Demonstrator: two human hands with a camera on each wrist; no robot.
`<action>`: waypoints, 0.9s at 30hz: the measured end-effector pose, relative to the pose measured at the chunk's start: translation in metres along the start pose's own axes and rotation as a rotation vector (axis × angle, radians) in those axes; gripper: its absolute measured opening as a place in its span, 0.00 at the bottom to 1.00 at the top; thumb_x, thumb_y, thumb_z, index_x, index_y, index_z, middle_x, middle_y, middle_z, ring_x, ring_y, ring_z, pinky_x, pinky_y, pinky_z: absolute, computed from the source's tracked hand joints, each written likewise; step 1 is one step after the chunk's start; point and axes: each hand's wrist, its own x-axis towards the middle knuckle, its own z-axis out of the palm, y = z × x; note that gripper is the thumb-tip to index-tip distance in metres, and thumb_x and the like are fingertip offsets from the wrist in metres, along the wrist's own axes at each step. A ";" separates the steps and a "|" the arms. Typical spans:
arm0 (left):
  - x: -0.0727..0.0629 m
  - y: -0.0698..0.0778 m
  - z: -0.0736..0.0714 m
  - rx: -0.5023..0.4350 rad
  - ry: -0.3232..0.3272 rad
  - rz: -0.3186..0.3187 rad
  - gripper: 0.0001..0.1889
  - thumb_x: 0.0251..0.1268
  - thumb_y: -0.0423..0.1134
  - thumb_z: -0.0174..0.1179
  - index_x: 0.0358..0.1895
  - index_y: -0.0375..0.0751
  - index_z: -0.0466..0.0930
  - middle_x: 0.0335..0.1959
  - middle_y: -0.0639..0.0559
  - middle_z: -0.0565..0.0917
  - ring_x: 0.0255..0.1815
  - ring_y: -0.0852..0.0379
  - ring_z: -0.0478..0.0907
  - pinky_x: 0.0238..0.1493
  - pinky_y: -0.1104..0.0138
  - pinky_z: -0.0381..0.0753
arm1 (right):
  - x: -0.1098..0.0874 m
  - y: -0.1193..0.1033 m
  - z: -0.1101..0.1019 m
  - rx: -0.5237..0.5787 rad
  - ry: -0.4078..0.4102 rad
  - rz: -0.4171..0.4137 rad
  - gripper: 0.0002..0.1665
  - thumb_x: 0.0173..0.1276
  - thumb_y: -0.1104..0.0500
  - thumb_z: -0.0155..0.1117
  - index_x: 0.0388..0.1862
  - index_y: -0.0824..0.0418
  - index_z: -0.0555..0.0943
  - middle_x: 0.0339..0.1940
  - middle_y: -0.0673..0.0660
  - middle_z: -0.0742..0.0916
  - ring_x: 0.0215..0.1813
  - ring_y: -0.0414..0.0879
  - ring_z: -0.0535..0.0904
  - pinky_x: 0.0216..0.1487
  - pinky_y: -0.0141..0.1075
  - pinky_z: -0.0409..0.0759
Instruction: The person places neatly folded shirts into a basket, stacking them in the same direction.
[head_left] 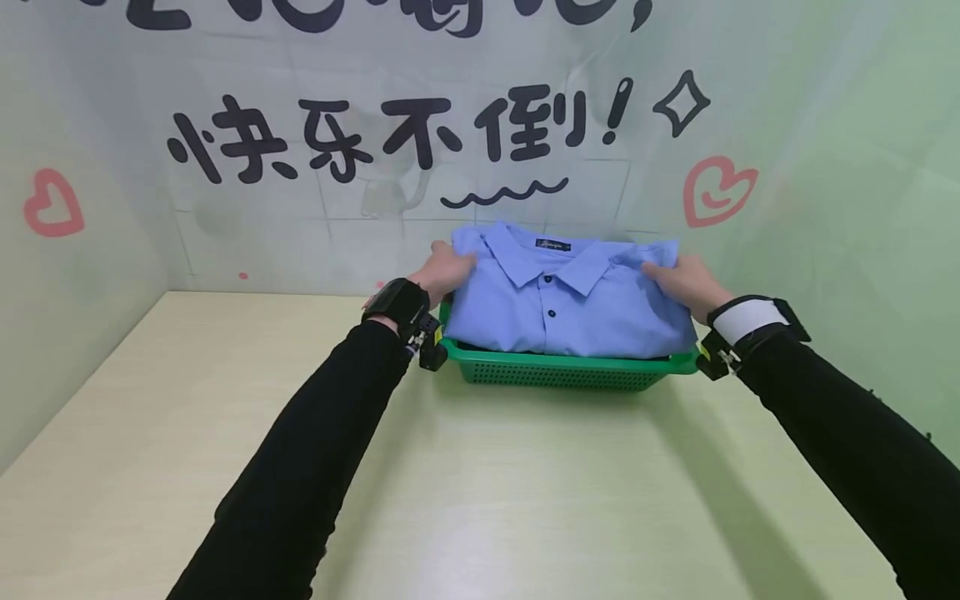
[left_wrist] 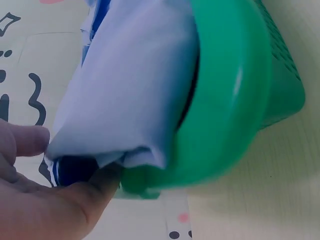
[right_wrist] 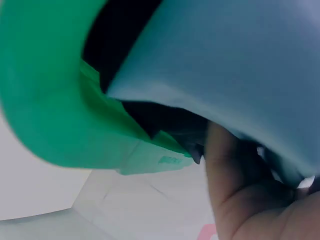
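Note:
A folded light blue collared shirt [head_left: 517,308] with dark buttons lies in a green plastic basket [head_left: 555,371], its collar toward the wall. At the shirt's left end my left hand [head_left: 444,271] grips the folded edge, with one finger tucked beneath the cloth [left_wrist: 130,85] in the left wrist view. My right hand [head_left: 690,286] holds the opposite end, thumb on top in the head view. Seen from the right wrist, fingers [right_wrist: 225,175] of that hand reach under the fabric. Dark cloth [right_wrist: 165,120] shows below the shirt, inside the basket.
The basket stands on a pale wooden table [head_left: 525,483], close against the back wall sheet [head_left: 300,225] printed with black characters and pink hearts. Green-tinted sheeting [head_left: 862,208] hangs along the right side.

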 end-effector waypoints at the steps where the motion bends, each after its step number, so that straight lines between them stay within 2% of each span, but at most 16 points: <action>1: 0.000 -0.001 -0.002 -0.017 -0.012 -0.006 0.40 0.79 0.43 0.43 0.76 0.37 0.23 0.76 0.36 0.44 0.73 0.41 0.54 0.68 0.51 0.63 | -0.002 -0.001 -0.001 0.010 -0.030 0.021 0.21 0.76 0.49 0.53 0.39 0.67 0.65 0.41 0.62 0.69 0.44 0.52 0.68 0.43 0.39 0.70; 4: -0.002 -0.005 -0.010 -0.068 -0.061 -0.010 0.41 0.78 0.42 0.47 0.76 0.38 0.24 0.75 0.37 0.46 0.71 0.41 0.59 0.66 0.51 0.67 | -0.008 -0.004 -0.004 0.024 -0.103 0.063 0.26 0.74 0.48 0.58 0.48 0.71 0.66 0.46 0.62 0.70 0.48 0.52 0.70 0.47 0.41 0.73; 5: -0.003 -0.006 -0.014 -0.087 -0.078 -0.012 0.42 0.78 0.41 0.47 0.76 0.38 0.24 0.75 0.36 0.47 0.71 0.41 0.60 0.65 0.51 0.68 | -0.009 -0.004 -0.004 0.027 -0.119 0.070 0.29 0.73 0.49 0.60 0.55 0.73 0.65 0.51 0.63 0.70 0.52 0.53 0.69 0.50 0.43 0.74; 7: -0.007 -0.009 -0.023 -0.136 -0.118 -0.010 0.42 0.78 0.40 0.47 0.75 0.38 0.22 0.73 0.35 0.49 0.69 0.40 0.64 0.62 0.53 0.72 | -0.012 -0.005 -0.004 0.027 -0.146 0.080 0.38 0.72 0.49 0.61 0.66 0.75 0.59 0.58 0.66 0.67 0.57 0.57 0.67 0.56 0.49 0.74; 8: -0.010 -0.010 -0.028 -0.165 -0.134 -0.010 0.42 0.78 0.40 0.47 0.75 0.39 0.21 0.73 0.34 0.51 0.67 0.40 0.66 0.60 0.53 0.74 | -0.014 -0.006 -0.004 0.025 -0.159 0.082 0.40 0.72 0.50 0.61 0.67 0.75 0.57 0.59 0.67 0.67 0.59 0.58 0.67 0.58 0.52 0.73; 9: -0.012 -0.012 -0.034 -0.190 -0.151 -0.008 0.42 0.79 0.40 0.46 0.75 0.39 0.20 0.72 0.34 0.53 0.65 0.39 0.68 0.58 0.54 0.76 | -0.016 -0.006 -0.005 0.024 -0.169 0.083 0.42 0.72 0.49 0.61 0.69 0.76 0.56 0.60 0.67 0.66 0.60 0.59 0.67 0.58 0.54 0.73; 13: -0.021 -0.020 -0.056 -0.259 -0.204 0.003 0.39 0.82 0.43 0.41 0.76 0.38 0.22 0.69 0.32 0.61 0.63 0.38 0.71 0.56 0.53 0.77 | -0.024 -0.006 -0.006 0.013 -0.180 0.075 0.35 0.73 0.50 0.58 0.61 0.77 0.59 0.54 0.67 0.67 0.57 0.58 0.68 0.55 0.50 0.75; 15: -0.026 -0.024 -0.065 -0.259 -0.231 0.010 0.36 0.83 0.45 0.38 0.77 0.37 0.26 0.69 0.32 0.64 0.64 0.38 0.71 0.57 0.52 0.76 | -0.027 -0.005 -0.006 0.016 -0.182 0.066 0.33 0.74 0.51 0.56 0.59 0.78 0.60 0.53 0.67 0.67 0.57 0.58 0.68 0.56 0.49 0.74; 17: -0.032 -0.029 -0.072 -0.243 -0.250 0.015 0.34 0.83 0.47 0.36 0.78 0.37 0.29 0.68 0.33 0.65 0.65 0.38 0.70 0.58 0.53 0.76 | -0.030 -0.003 -0.007 0.011 -0.178 0.052 0.34 0.75 0.52 0.55 0.61 0.81 0.60 0.55 0.68 0.68 0.59 0.59 0.69 0.58 0.50 0.75; 22: -0.045 -0.039 -0.081 -0.209 -0.259 0.029 0.33 0.83 0.50 0.34 0.78 0.39 0.31 0.66 0.32 0.68 0.63 0.38 0.71 0.57 0.54 0.77 | -0.038 0.003 -0.010 0.000 -0.123 -0.004 0.41 0.77 0.50 0.51 0.68 0.83 0.53 0.62 0.72 0.65 0.63 0.62 0.68 0.57 0.52 0.76; 24: -0.049 -0.043 -0.082 -0.204 -0.250 0.035 0.33 0.83 0.50 0.33 0.78 0.40 0.31 0.65 0.33 0.69 0.62 0.38 0.73 0.56 0.55 0.78 | -0.044 0.006 -0.011 0.005 -0.097 -0.021 0.43 0.78 0.47 0.47 0.70 0.83 0.50 0.59 0.72 0.65 0.62 0.63 0.67 0.57 0.54 0.76; 27: -0.056 -0.048 -0.080 -0.212 -0.226 0.038 0.31 0.83 0.50 0.34 0.77 0.38 0.38 0.64 0.34 0.71 0.60 0.39 0.74 0.54 0.55 0.79 | -0.053 0.008 -0.010 0.021 -0.056 -0.043 0.45 0.79 0.43 0.41 0.71 0.82 0.47 0.56 0.72 0.64 0.60 0.63 0.63 0.57 0.56 0.75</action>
